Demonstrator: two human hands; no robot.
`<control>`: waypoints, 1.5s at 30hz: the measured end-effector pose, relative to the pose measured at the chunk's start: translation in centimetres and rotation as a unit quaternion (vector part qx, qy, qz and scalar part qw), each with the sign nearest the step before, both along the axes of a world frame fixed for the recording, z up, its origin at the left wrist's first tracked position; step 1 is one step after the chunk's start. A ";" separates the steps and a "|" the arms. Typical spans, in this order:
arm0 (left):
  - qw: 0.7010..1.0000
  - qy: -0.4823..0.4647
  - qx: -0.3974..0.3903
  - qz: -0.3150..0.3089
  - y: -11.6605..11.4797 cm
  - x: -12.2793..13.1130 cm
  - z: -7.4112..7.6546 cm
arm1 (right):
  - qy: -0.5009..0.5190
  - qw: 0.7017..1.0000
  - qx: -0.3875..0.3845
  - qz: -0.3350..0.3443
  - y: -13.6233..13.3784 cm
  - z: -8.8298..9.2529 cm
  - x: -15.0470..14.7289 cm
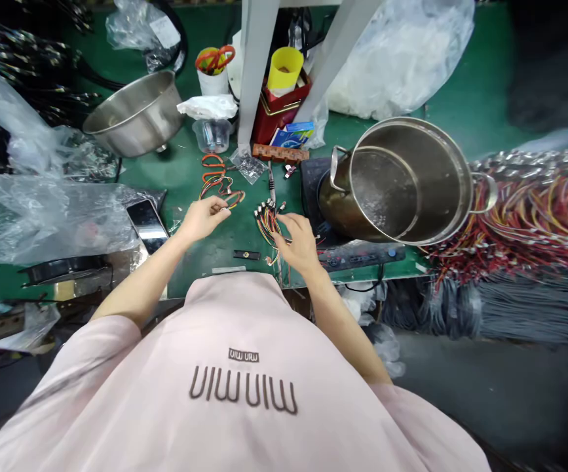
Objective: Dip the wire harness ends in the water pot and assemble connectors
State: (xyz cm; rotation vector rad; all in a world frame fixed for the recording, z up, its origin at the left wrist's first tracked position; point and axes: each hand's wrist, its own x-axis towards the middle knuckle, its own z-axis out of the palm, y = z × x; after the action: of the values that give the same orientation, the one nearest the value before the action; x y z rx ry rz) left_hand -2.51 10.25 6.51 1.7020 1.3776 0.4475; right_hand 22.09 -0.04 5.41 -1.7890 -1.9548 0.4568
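My left hand (pixel 204 218) is closed in a pinch on a wire harness (pixel 234 198) of thin red, yellow and black wires, whose loop lies toward the orange-handled scissors (pixel 213 168). To the right, my right hand (pixel 297 244) rests at a bundle of short wires (pixel 266 221) with small connectors at their far ends. Its thumb and forefinger are apart along the bundle's right side; whether they grip any wire I cannot make out. A grey cable (pixel 271 183) runs down to the bundle from behind. Near the front edge lies a small black bar (pixel 247 254).
A big steel pot (pixel 396 183) stands on a black hot plate (pixel 313 196) at right, beside a heap of red and yellow wires (pixel 524 210). At left are a steel bowl (pixel 136 115), a phone (pixel 147 225) and plastic bags (pixel 52 219). White shelf posts (pixel 255 72) rise behind.
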 end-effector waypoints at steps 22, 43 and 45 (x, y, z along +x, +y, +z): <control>0.872 -0.431 -0.232 0.020 -12.1 -0.9 7.3 | 0.375 0.913 -0.158 0.034 -6.6 13.3 -5.0; 0.946 -0.281 0.078 -0.142 -12.5 -1.2 7.7 | 0.250 0.963 -0.062 0.084 -6.5 13.0 -5.9; 0.947 -0.276 0.079 -0.142 -12.4 -1.2 7.6 | 0.246 0.964 -0.059 0.085 -6.4 12.9 -6.2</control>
State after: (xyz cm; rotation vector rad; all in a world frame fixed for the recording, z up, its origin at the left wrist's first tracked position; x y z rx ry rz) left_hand -3.70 -2.16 14.11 1.6943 0.6958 0.8107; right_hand 15.91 -6.45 18.27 -1.3987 -1.7523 0.9905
